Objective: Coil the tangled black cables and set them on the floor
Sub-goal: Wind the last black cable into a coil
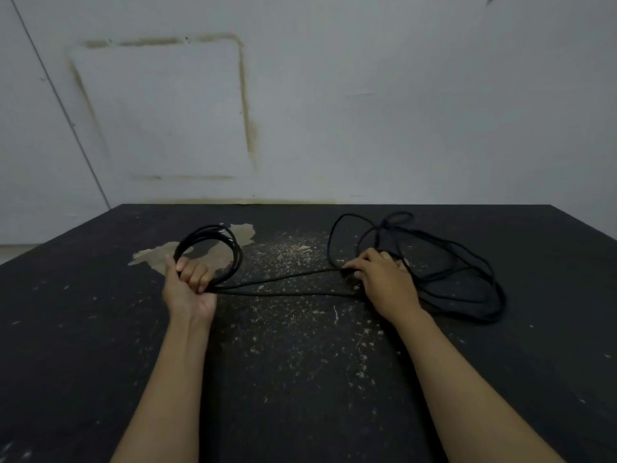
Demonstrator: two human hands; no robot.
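My left hand grips the bottom of a small round coil of black cable, held upright above the dark floor. Two strands of the same cable run from that hand to the right. My right hand lies palm down over them and pinches the upper strand at its fingertips. Behind and to the right of that hand, the loose tangled black cable sprawls in wide loops on the floor, with a knot-like crossing at its far end.
The dark floor is scuffed and speckled with pale dust, with a worn tan patch behind the coil. A pale wall with a stained square outline rises just beyond the cables.
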